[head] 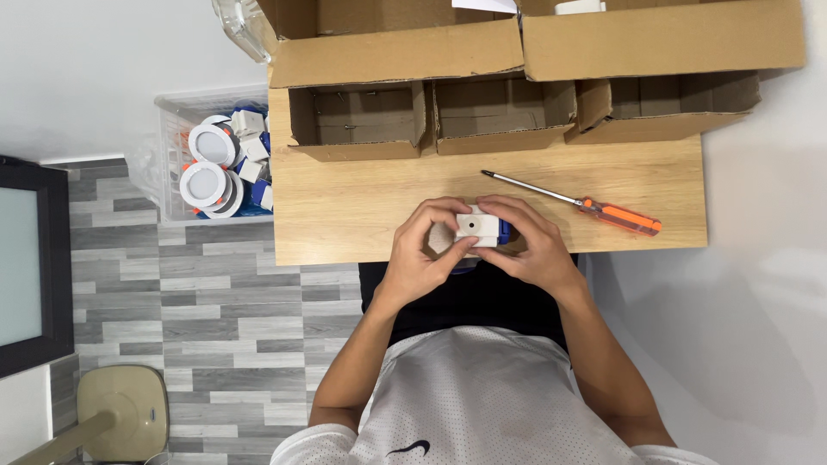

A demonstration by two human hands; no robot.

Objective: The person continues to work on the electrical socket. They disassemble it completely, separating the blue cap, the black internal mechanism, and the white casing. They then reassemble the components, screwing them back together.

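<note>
A wooden table (345, 215) held cardboard boxes (405, 52) along its far side. At its near edge, the left hand (422, 254) and right hand (534, 245) both gripped a small white plastic driver box (476, 227); it looked light, rigid, best held by its sides. An orange-handled screwdriver (586, 205) lay just beyond.

Three small open brown cardboard boxes (504, 116) stand in a row along the wooden desk's far edge. Behind them sit two larger cartons (534, 39) — flaps open, same brown.

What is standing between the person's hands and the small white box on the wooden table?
Nothing visible. The left hand and the right hand already grip the small white box from both sides, over the near edge of the wooden table. The orange screwdriver lies apart, to the right.
</note>
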